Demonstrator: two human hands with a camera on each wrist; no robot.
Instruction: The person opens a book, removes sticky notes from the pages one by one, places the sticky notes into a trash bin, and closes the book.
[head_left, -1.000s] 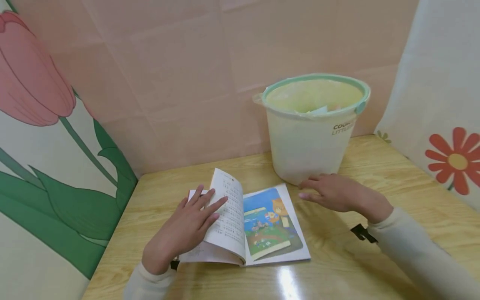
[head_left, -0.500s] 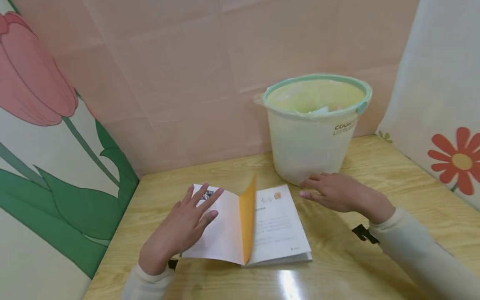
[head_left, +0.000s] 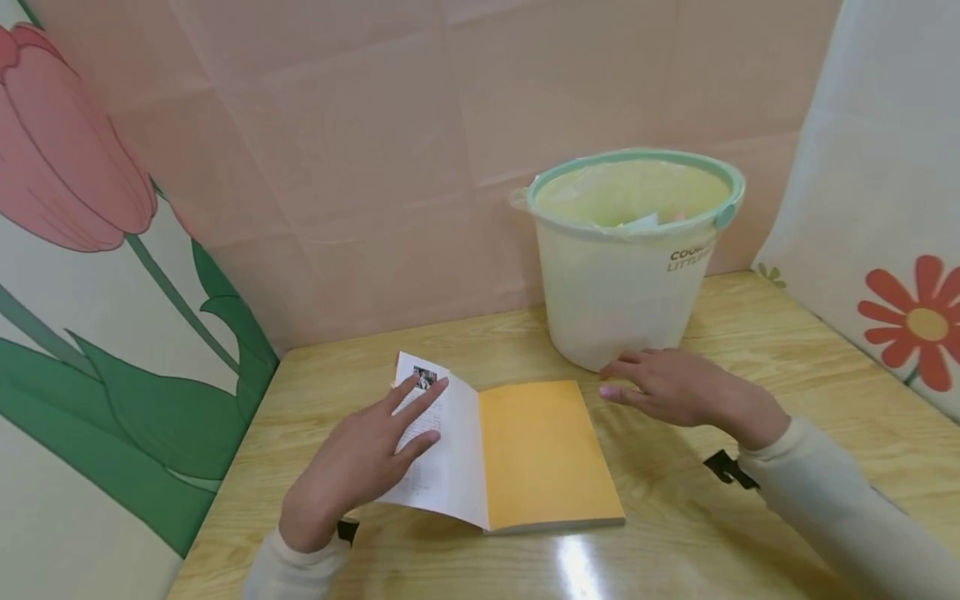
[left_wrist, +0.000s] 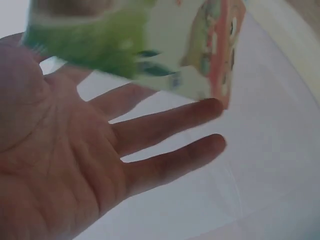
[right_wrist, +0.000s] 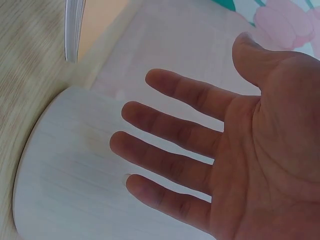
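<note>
A book (head_left: 551,454) lies open on the wooden table, with a plain orange page on its right side. Its left side is a white flap (head_left: 462,471) with a small photo and text, tilted up off the table. Against this flap my left hand (head_left: 356,458) spreads straight fingers. In the left wrist view, the illustrated outer side of the cover (left_wrist: 175,50) overlaps some fingers of that hand. My right hand (head_left: 671,387) hovers right of the book, holding nothing; its fingers are extended and separate in the right wrist view, near the white bin (head_left: 618,292).
The bin has a green rim, a clear liner and some paper-like pieces inside. It stands behind the book, toward the right of the wooden table (head_left: 345,358). A pink sheet (head_left: 337,167) hangs behind, with flower-patterned sheets on both sides.
The pages have gone over to the right, past a picture page and a text page, so the orange page now lies flat. My left hand stays at the left flap; my right hand barely moves.
</note>
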